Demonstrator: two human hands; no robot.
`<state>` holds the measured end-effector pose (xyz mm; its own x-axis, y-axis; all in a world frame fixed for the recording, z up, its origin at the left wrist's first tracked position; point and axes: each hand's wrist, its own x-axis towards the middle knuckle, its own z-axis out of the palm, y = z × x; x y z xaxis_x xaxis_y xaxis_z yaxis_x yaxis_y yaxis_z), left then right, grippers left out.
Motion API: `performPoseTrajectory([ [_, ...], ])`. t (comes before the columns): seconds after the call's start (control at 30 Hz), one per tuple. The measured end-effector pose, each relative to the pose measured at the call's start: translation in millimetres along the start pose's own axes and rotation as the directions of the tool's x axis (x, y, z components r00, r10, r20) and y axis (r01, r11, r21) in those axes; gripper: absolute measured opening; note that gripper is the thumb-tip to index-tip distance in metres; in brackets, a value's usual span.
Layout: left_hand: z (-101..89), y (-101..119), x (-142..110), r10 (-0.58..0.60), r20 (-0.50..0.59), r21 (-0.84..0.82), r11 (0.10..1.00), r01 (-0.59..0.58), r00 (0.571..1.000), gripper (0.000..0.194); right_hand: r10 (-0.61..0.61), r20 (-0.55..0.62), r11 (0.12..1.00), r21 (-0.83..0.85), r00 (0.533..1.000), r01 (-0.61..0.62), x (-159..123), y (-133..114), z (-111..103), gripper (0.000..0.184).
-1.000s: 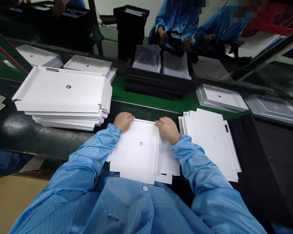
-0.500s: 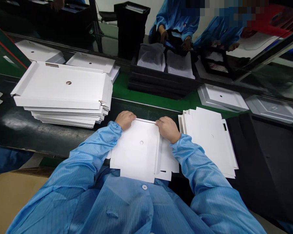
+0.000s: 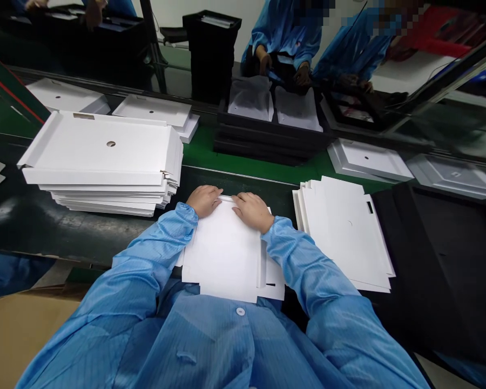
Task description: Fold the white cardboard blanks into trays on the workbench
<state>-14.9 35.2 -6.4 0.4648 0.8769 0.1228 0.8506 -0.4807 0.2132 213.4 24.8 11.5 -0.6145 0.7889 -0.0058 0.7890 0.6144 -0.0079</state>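
A partly folded white cardboard box blank (image 3: pixel 222 254) lies flat in front of me, its near end against my coat. My left hand (image 3: pixel 204 201) grips its far left corner, fingers curled at the edge. Close beside it, my right hand (image 3: pixel 253 210) is closed over the far edge, fingers pointing left, pressing the narrow fold there. Along the right side runs a raised crease, with a slotted flap (image 3: pixel 274 278) beyond it. The undersides of both hands and the thumbs are mostly hidden.
A tall stack of folded white box trays (image 3: pixel 137 146) stands left, and flat white blanks (image 3: pixel 336 227) are piled right. Black trays (image 3: pixel 267 135) stand beyond the green strip; a large black case (image 3: pixel 449 259) is far right. Co-workers in blue coats (image 3: pixel 287 32) work opposite.
My right hand has slid left along the blank's far edge, nearer my left hand. The left hand has barely moved. The round hole seen earlier in the blank no longer shows.
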Motion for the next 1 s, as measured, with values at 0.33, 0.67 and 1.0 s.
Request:
performPoseTrajectory([
  [0.33, -32.8, 11, -14, -0.385, 0.271, -0.251, 0.856, 0.451, 0.882, 0.084, 0.200, -0.168, 0.978, -0.022, 0.965, -0.207, -9, 35, -28, 0.040],
  [0.67, -70.3, 11, -11, -0.233, 0.395, -0.195, 0.924, 0.329, 0.889, 0.045, 0.317, 0.083, 0.942, 0.089, 0.945, -0.324, -76, 35, -55, 0.054],
  [1.0, -61.4, 11, -4, -0.141, 0.432, -0.104, 0.973, 0.205, 0.891, 0.032, 0.276, -0.057, 0.847, 0.487, 0.959, -0.215, -60, 51, -33, 0.043],
])
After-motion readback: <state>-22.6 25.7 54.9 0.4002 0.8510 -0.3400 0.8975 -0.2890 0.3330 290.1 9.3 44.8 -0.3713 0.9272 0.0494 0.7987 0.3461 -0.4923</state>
